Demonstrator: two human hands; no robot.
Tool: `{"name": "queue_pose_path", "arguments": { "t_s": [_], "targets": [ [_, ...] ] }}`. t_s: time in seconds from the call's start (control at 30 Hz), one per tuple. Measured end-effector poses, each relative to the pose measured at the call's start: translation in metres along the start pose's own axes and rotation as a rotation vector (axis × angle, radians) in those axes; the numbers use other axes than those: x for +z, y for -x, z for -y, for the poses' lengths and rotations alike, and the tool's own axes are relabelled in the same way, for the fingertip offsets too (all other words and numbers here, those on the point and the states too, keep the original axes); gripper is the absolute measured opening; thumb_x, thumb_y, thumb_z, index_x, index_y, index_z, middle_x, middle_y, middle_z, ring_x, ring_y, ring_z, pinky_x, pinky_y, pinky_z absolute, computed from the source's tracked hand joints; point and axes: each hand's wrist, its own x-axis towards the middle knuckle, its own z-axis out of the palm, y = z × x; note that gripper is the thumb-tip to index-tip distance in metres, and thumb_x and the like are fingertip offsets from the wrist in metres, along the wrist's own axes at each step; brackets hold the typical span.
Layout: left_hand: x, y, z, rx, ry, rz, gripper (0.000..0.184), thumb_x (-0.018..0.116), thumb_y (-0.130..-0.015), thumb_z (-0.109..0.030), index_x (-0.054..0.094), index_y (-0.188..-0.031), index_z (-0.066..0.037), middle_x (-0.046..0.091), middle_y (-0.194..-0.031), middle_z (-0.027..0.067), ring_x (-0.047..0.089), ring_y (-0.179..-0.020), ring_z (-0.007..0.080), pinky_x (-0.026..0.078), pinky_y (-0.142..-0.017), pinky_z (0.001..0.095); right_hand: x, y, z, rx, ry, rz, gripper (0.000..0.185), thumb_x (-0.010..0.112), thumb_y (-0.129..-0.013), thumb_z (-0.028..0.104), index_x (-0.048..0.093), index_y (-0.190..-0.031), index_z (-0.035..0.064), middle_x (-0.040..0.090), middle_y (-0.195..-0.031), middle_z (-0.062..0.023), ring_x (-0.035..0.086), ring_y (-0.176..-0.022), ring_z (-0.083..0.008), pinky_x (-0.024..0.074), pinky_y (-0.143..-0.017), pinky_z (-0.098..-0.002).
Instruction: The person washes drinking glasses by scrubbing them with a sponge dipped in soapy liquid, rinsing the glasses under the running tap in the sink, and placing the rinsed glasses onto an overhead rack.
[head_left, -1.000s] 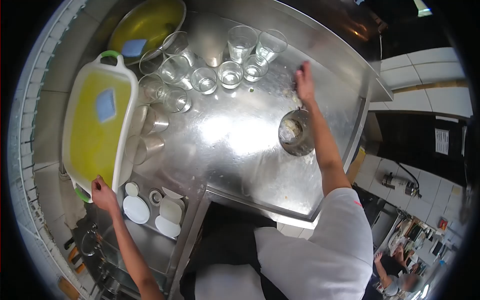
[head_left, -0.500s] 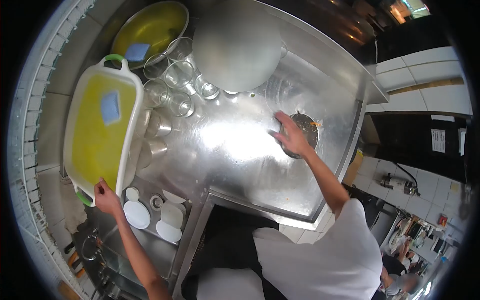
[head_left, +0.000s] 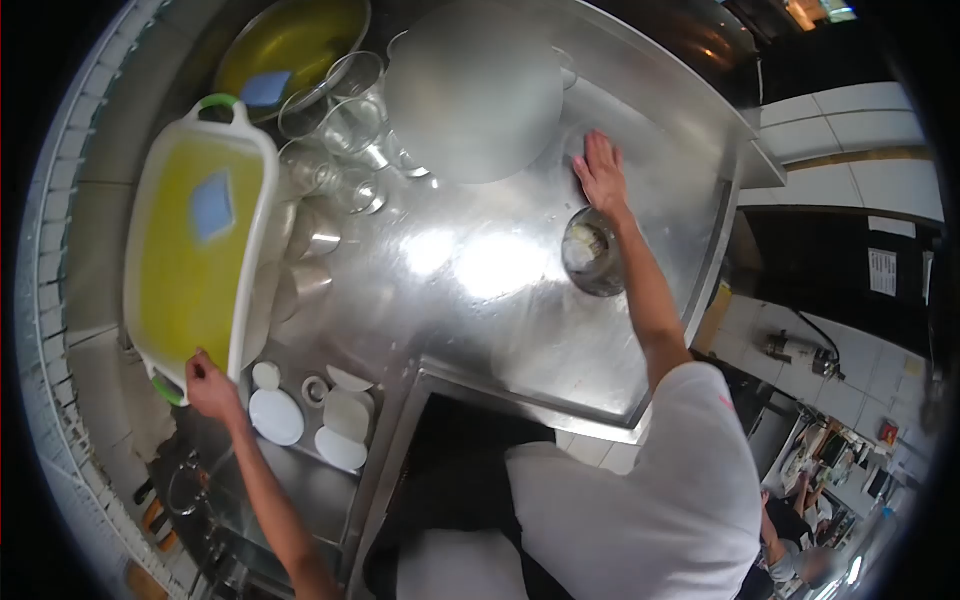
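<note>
My left hand (head_left: 212,388) is at the near corner of a white tub (head_left: 262,215) of yellow liquid, its curled fingers closed over the rim. A blue sponge (head_left: 213,206) lies in the liquid. My right hand (head_left: 601,178) is open, fingers stretched out, over the far right part of the steel counter (head_left: 480,340). Beside my right wrist and forearm stands a round dark metal container (head_left: 598,283) with pale scraps (head_left: 582,245) in it. My forearm hides part of its right side.
Clear glasses (head_left: 350,125) and metal cups (head_left: 318,237) stand right of the tub. A metal bowl (head_left: 330,30) of yellow liquid with a blue sponge (head_left: 266,88) is behind. White lids (head_left: 277,416) lie beside the sink (head_left: 305,490). A grey blur (head_left: 475,95) covers the upper middle.
My right hand has moved from over the metal container to the counter beyond it, its fingers now pointing away. The container's pale contents now show. My left hand stays at the tub corner.
</note>
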Motion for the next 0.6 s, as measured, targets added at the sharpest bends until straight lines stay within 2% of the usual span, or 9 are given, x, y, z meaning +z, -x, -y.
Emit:
{"name": "queue_pose_path", "arguments": {
  "t_s": [0.07,0.13,0.2,0.27,0.3,0.37,0.47,0.53,0.6],
  "targets": [
    [0.005,-0.006,0.010,0.053,-0.019,0.004,0.037,0.057,-0.089,-0.043,0.068,-0.085,-0.008,0.067,-0.073,0.0100,0.062,-0.068,0.0322,0.045,-0.062,0.0428,0.004,0.008,0.032,-0.226,-0.506,0.062,0.060,0.039,-0.097,0.041,0.031,-0.145,0.0055,0.026,-0.152,-0.0141,0.019,-0.143,-0.0279,0.0112,-0.116,-0.0451],
    [-0.002,-0.004,0.002,0.017,-0.016,0.047,0.037,0.057,-0.089,-0.042,0.067,-0.081,-0.008,0.066,-0.072,0.0101,0.061,-0.066,0.0321,0.045,-0.061,0.0426,0.004,0.045,0.038,-0.325,-0.516,0.166,0.053,0.044,-0.096,0.031,0.037,-0.143,0.0064,0.032,-0.151,-0.0122,0.023,-0.142,-0.0289,0.0130,-0.116,-0.0441],
    [-0.002,-0.006,-0.002,-0.011,0.001,0.061,0.037,0.057,-0.089,-0.042,0.066,-0.080,-0.007,0.066,-0.071,0.0104,0.061,-0.066,0.0320,0.044,-0.061,0.0426,-0.017,0.096,0.042,-0.408,-0.270,0.216,0.056,0.051,-0.093,0.028,0.038,-0.141,0.0021,0.034,-0.149,-0.0159,0.024,-0.141,-0.0292,0.0170,-0.115,-0.0452],
    [0.000,-0.004,-0.003,0.002,-0.007,0.003,0.037,0.057,-0.089,-0.041,0.065,-0.079,-0.006,0.065,-0.070,0.0109,0.060,-0.064,0.0321,0.044,-0.060,0.0429,-0.020,0.132,0.037,-0.263,-0.322,0.196,0.058,0.056,-0.090,0.029,0.041,-0.137,-0.0025,0.035,-0.147,-0.0192,0.026,-0.140,-0.0321,0.0202,-0.114,-0.0483],
    [0.000,-0.003,-0.004,-0.021,-0.007,0.007,0.037,0.057,-0.089,-0.041,0.065,-0.079,-0.006,0.065,-0.070,0.0109,0.060,-0.064,0.0321,0.044,-0.060,0.0429,-0.028,0.129,0.048,-0.280,-0.308,0.204,0.058,0.056,-0.090,0.029,0.041,-0.137,-0.0025,0.035,-0.147,-0.0192,0.026,-0.140,-0.0321,0.0202,-0.114,-0.0483],
    [-0.003,-0.004,-0.004,-0.013,0.029,0.020,0.038,0.057,-0.089,-0.042,0.065,-0.078,-0.006,0.065,-0.069,0.0105,0.060,-0.064,0.0324,0.043,-0.059,0.0436,-0.047,0.133,0.108,-0.273,-0.205,0.014,0.058,0.059,-0.088,0.029,0.043,-0.132,-0.0059,0.037,-0.144,-0.0216,0.028,-0.139,-0.0357,0.0222,-0.112,-0.0525],
    [0.001,-0.007,0.007,0.011,-0.014,0.030,0.039,0.057,-0.088,-0.044,0.066,-0.078,-0.008,0.065,-0.070,0.0101,0.060,-0.064,0.0334,0.044,-0.059,0.0444,-0.019,0.088,0.173,-0.360,-0.092,-0.061,0.059,0.052,-0.092,0.034,0.042,-0.135,-0.0053,0.035,-0.145,-0.0218,0.026,-0.139,-0.0363,0.0174,-0.114,-0.0495],
    [-0.001,-0.006,0.003,0.038,-0.078,0.051,0.041,0.055,-0.089,-0.047,0.065,-0.079,-0.008,0.066,-0.072,0.0100,0.061,-0.067,0.0340,0.043,-0.060,0.0449,0.007,0.056,0.176,-0.377,-0.013,-0.095,0.061,0.049,-0.093,0.038,0.041,-0.135,-0.0059,0.035,-0.145,-0.0229,0.025,-0.140,-0.0350,0.0164,-0.115,-0.0498],
    [-0.001,-0.006,0.006,0.070,-0.064,0.069,0.042,0.054,-0.089,-0.048,0.065,-0.081,-0.008,0.067,-0.074,0.0099,0.061,-0.068,0.0339,0.043,-0.061,0.0450,0.037,0.043,0.148,-0.013,-0.018,-0.239,0.067,0.042,-0.095,0.044,0.037,-0.137,-0.0072,0.032,-0.147,-0.0241,0.022,-0.141,-0.0333,0.0140,-0.114,-0.0510]
  ]
}}
